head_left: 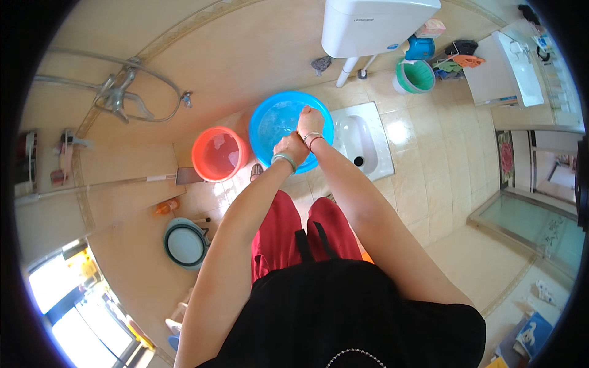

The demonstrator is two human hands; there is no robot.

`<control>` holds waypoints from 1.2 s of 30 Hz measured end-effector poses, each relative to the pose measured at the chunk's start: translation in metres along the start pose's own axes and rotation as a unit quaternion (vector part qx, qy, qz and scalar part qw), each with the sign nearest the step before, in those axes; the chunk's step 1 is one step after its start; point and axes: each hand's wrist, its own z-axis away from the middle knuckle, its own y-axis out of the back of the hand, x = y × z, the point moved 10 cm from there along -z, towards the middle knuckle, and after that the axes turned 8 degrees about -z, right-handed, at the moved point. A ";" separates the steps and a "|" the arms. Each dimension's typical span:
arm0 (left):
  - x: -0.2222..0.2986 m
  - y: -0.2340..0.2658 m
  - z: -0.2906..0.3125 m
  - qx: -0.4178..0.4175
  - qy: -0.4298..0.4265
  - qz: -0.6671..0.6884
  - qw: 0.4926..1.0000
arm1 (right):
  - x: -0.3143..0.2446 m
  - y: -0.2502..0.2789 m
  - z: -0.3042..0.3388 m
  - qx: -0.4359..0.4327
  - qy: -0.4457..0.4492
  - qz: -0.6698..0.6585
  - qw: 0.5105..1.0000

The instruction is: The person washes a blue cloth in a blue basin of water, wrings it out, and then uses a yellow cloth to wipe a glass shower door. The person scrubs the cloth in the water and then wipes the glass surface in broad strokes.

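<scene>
A round blue basin [253, 132] with water in it stands on the tiled floor in front of me. Over its right half my two hands come together, close to each other. My left hand [292, 148], with a pale bangle at the wrist, is closed. Just beyond it my right hand [310, 119], wearing a bracelet and a red cord, is closed too. A small dark yellowish bit shows between them, too little to name. Whatever they grip is hidden by the hands. Left of the basin stands a coral-red bucket [197, 161] with water and something pale inside.
A white squat toilet [379, 147] is set in the floor right of the basin, below a white cistern [374, 30]. A green-lined bin [417, 76] stands far right. A grey folding basin [184, 245] leans at the left wall, near an orange bottle [165, 207]. Shower taps [116, 95] hang upper left.
</scene>
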 end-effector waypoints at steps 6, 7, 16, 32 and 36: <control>0.035 0.044 0.030 0.119 -0.041 0.060 0.990 | 0.008 0.038 0.005 -0.025 -0.101 -0.338 0.935; 0.024 0.038 0.021 0.131 -0.053 0.145 0.979 | -0.002 0.040 0.014 -0.114 -0.101 -0.404 0.902; 0.203 0.057 0.068 -0.225 -0.134 0.589 0.764 | -0.127 0.281 0.073 -0.187 0.104 -0.565 0.797; 0.594 0.015 0.319 -0.349 -0.480 0.503 0.628 | -0.057 0.677 0.295 0.333 0.173 -0.248 0.893; 0.681 -0.042 0.385 -0.405 -0.520 0.442 0.609 | -0.020 0.767 0.350 0.427 0.222 -0.256 0.838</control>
